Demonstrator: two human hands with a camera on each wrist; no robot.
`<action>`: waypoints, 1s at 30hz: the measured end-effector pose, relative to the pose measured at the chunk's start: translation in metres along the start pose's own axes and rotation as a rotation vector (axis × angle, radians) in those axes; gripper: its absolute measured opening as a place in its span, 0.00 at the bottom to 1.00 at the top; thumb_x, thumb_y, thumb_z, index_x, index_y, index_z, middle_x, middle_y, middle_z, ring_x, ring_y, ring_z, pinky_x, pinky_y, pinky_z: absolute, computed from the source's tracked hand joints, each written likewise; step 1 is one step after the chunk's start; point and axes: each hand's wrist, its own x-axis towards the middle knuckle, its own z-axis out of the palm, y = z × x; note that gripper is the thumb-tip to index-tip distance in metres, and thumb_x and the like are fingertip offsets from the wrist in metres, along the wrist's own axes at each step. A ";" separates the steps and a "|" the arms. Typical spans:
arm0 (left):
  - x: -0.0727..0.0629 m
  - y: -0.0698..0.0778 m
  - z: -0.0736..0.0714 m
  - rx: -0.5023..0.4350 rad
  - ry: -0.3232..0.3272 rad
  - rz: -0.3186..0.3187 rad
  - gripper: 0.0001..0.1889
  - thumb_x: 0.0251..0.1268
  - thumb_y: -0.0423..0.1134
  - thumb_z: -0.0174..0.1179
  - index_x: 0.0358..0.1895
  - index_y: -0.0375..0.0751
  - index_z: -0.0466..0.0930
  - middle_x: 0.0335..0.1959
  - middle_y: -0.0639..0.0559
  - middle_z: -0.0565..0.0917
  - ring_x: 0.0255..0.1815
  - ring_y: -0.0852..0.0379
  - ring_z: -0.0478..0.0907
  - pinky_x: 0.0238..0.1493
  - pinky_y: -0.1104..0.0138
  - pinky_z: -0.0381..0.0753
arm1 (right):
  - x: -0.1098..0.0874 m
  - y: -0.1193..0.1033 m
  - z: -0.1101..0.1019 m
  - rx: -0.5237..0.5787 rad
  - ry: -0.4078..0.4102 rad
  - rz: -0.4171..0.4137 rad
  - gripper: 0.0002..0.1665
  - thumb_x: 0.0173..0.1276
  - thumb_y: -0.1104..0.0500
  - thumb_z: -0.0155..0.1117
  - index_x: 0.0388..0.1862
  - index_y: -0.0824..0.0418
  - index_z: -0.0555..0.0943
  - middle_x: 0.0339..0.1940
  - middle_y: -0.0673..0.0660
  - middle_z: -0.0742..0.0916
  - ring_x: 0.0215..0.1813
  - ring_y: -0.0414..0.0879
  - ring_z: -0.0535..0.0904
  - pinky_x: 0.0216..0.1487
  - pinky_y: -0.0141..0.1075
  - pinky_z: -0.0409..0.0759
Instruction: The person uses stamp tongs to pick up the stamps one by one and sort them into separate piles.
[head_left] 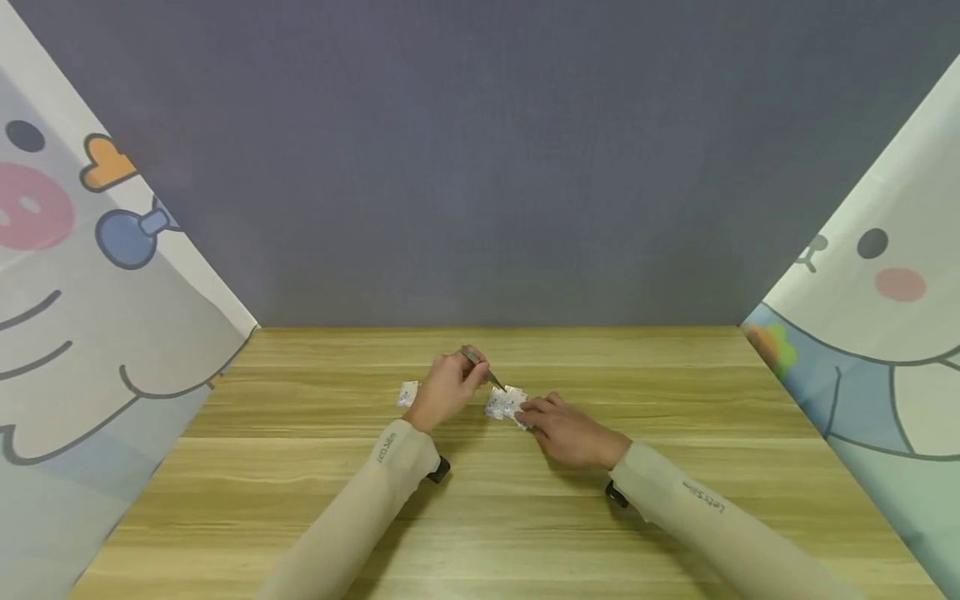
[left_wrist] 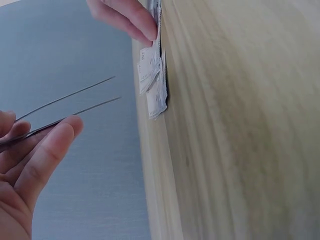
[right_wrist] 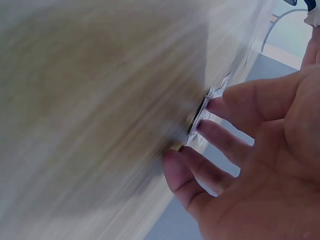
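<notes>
My left hand (head_left: pixel 447 386) holds a pair of metal tweezers (left_wrist: pixel 75 112) between thumb and fingers. Their two tips stand apart with nothing between them, just off a small pile of white packets (head_left: pixel 504 402) with blue print. These packets overlap one another flat on the table. From the right, my right hand (head_left: pixel 567 431) rests its fingertips on the pile, fingers spread and slightly bent. The right wrist view shows those fingers (right_wrist: pixel 220 137) touching the packets' edge. A separate small white packet (head_left: pixel 407 393) lies to the left of my left hand.
The wooden table (head_left: pixel 495 517) runs back to a plain grey panel (head_left: pixel 495 167). Cartoon-printed sheets (head_left: pixel 885 333) stand along both sides. Each wrist carries a dark device (head_left: pixel 439 470) at the sleeve cuff.
</notes>
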 end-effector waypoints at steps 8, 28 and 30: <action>0.001 0.000 0.005 0.038 -0.032 -0.010 0.07 0.73 0.37 0.51 0.38 0.40 0.78 0.27 0.48 0.84 0.24 0.57 0.81 0.23 0.71 0.78 | -0.001 -0.001 0.000 -0.025 0.014 -0.019 0.21 0.73 0.66 0.51 0.63 0.66 0.73 0.62 0.62 0.75 0.56 0.55 0.70 0.53 0.48 0.74; 0.008 -0.011 0.017 -0.023 -0.045 -0.031 0.07 0.72 0.35 0.51 0.39 0.37 0.78 0.26 0.50 0.84 0.27 0.56 0.83 0.25 0.73 0.80 | -0.002 0.002 0.001 -0.024 -0.006 -0.006 0.24 0.72 0.65 0.52 0.67 0.65 0.70 0.65 0.59 0.72 0.59 0.54 0.68 0.56 0.49 0.72; 0.009 -0.010 0.017 -0.017 -0.044 -0.040 0.07 0.72 0.34 0.52 0.38 0.37 0.79 0.26 0.51 0.84 0.26 0.58 0.82 0.25 0.73 0.80 | -0.002 0.002 0.001 -0.024 -0.006 -0.004 0.24 0.72 0.65 0.52 0.67 0.65 0.70 0.65 0.59 0.72 0.59 0.53 0.68 0.55 0.49 0.73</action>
